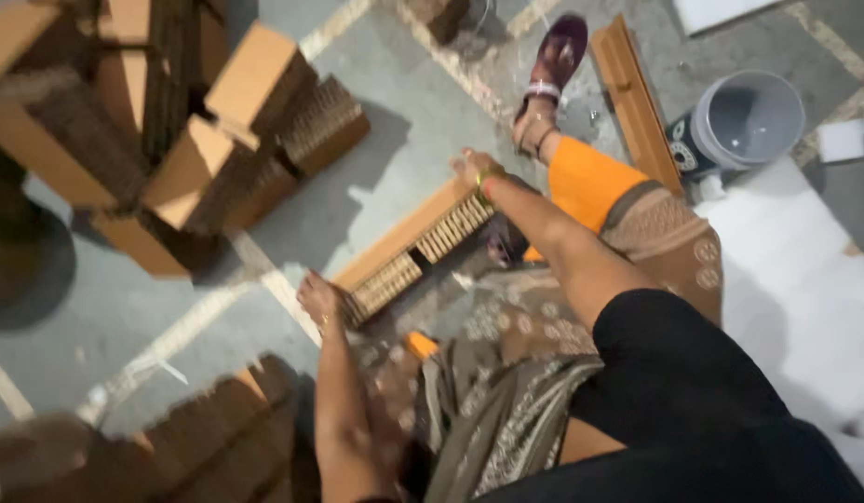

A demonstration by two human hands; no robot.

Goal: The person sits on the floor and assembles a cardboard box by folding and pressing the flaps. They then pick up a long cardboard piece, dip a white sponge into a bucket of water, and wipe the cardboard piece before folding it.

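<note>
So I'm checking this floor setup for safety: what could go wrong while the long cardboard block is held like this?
The cardboard block is gripped only at its ends by the left hand and right hand, so it might sag or slip. The sandalled foot lies just beyond it. The leaning stack of blocks could topple.

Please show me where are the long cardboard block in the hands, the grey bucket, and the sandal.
long cardboard block (409,237), head view, on its plain brown top face.
grey bucket (744,116), head view, on the inside of its open mouth.
sandal (555,56), head view, on its dark sole near the toe.
</note>
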